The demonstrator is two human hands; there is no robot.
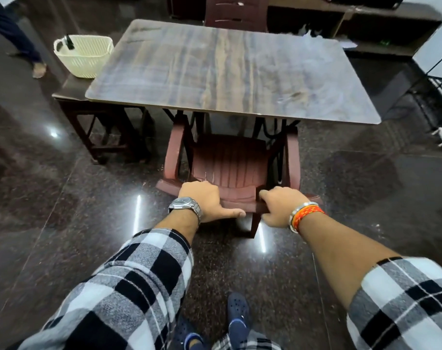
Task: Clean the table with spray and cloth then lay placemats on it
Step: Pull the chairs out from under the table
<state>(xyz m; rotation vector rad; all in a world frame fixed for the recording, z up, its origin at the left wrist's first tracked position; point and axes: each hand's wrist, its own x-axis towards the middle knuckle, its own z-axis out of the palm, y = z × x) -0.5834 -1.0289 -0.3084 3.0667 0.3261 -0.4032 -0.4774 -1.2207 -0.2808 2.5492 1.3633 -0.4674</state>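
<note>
Left hand [206,199] and right hand [280,207] each in closed grip on the top rail of the maroon plastic chair [230,165], fingers curled over the rail, left thumb extended along its near face; chair seat tucked beneath the near edge of the worktop [230,69]. Worktop surface wood-grain, with faint smears toward its right side; cream basket [84,55] on a lower dark side table [71,88] touching the worktop's left edge; spray and cloth cannot be identified.

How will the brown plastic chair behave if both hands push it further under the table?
The chair looks like moulded plastic, so probably light and stiff. On the polished floor its legs should slide easily. Both the left hand and right hand grip the backrest top, so it might tip slightly.
</note>
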